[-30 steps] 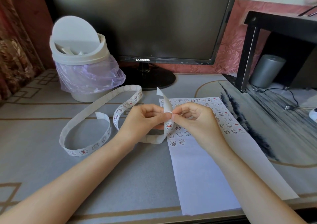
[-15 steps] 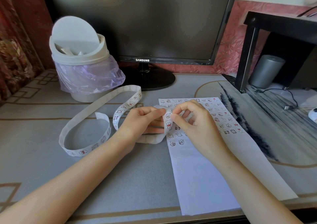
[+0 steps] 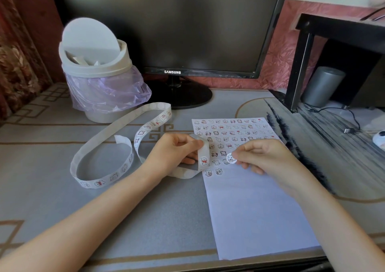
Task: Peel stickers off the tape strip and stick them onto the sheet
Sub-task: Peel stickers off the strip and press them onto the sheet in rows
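A long white tape strip (image 3: pixel 100 165) printed with small cartoon stickers loops across the table on the left. My left hand (image 3: pixel 173 152) grips its near end, which curls over my thumb at the left edge of the white sheet (image 3: pixel 256 209). Several rows of stickers fill the sheet's upper part. My right hand (image 3: pixel 264 157) pinches one round sticker (image 3: pixel 230 158) between thumb and fingertip, just above the sheet near the lowest sticker rows. The sticker is free of the strip.
A small white bin (image 3: pixel 98 77) with a swing lid and purple bag stands at the back left. A black monitor (image 3: pixel 166 25) stands behind the strip. A black shelf (image 3: pixel 333 42), a grey cylinder (image 3: pixel 323 86) and cables sit at the right.
My right hand has pulled a sticker off the strip and moved right and down over the sheet. The left hand stayed with the strip, whose end now curls down.
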Demonstrator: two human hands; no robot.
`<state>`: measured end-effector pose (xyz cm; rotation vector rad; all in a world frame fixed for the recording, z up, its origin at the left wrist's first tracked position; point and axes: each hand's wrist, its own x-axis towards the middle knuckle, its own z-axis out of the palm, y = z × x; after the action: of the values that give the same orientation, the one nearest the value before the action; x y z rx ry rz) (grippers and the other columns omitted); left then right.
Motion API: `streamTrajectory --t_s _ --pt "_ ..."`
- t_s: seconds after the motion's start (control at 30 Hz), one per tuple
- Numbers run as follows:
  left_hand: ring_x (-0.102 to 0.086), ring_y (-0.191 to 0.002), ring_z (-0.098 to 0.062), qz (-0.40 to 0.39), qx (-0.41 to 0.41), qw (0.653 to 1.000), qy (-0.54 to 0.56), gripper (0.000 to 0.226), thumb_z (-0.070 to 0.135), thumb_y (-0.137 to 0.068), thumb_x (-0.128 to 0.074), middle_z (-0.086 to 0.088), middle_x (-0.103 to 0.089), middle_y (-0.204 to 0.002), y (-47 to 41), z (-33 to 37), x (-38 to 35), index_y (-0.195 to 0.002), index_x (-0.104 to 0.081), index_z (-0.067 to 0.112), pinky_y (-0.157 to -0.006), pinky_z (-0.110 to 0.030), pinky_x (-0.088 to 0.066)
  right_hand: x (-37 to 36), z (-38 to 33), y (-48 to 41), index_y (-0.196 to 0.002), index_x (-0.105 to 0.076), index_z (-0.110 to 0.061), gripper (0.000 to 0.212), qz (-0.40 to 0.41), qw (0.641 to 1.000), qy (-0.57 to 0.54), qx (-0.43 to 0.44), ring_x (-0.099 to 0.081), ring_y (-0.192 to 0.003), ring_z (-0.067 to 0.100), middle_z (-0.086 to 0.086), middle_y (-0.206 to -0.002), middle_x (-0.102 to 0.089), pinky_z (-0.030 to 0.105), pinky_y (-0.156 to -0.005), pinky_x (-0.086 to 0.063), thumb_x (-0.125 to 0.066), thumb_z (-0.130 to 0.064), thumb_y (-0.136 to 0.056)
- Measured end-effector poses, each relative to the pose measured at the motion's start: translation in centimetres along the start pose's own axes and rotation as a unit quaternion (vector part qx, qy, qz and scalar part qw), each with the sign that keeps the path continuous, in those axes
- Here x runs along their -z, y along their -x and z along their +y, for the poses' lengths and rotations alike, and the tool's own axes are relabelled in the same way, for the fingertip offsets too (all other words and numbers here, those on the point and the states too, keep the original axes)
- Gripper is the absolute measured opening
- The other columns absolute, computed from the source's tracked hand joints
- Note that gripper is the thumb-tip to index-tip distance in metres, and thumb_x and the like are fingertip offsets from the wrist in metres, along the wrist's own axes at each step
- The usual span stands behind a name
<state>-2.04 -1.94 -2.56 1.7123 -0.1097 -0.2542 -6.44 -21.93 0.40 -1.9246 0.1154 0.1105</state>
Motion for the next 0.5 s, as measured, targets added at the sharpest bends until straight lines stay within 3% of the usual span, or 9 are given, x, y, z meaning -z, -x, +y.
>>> streamTrajectory --t_s 0.23,0.5 --pt "-0.066 -0.076 -0.02 -0.001 -0.003 1.0 -0.017 0.016 0.017 -0.089 -0.063 -0.019 -0.072 -0.09 -0.06 -0.09 0.03 -0.077 -0.069 0.008 -0.072 -0.025 -0.057 -0.36 0.26 -0.29 -0.082 -0.07 -0.003 0.006 -0.03 0.997 0.057 -0.041 -0.051 -0.05 0.004 0.003 -0.065 -0.068 0.01 -0.044 -0.035 -0.072 -0.008 -0.079" --pt "-0.066 -0.075 -0.019 0.0 -0.007 1.0 -0.031 0.017 0.019 -0.089 -0.064 -0.016 -0.073 -0.089 -0.26 -0.33 0.05 -0.075 -0.07 0.012 -0.074 -0.025 -0.057 -0.6 0.52 -0.4 -0.072 -0.069 -0.009 0.007 -0.02 0.997 0.075 -0.031 -0.049 -0.045 0.0 -0.003 -0.058 -0.066 0.008 -0.042 -0.034 -0.072 -0.006 -0.078"
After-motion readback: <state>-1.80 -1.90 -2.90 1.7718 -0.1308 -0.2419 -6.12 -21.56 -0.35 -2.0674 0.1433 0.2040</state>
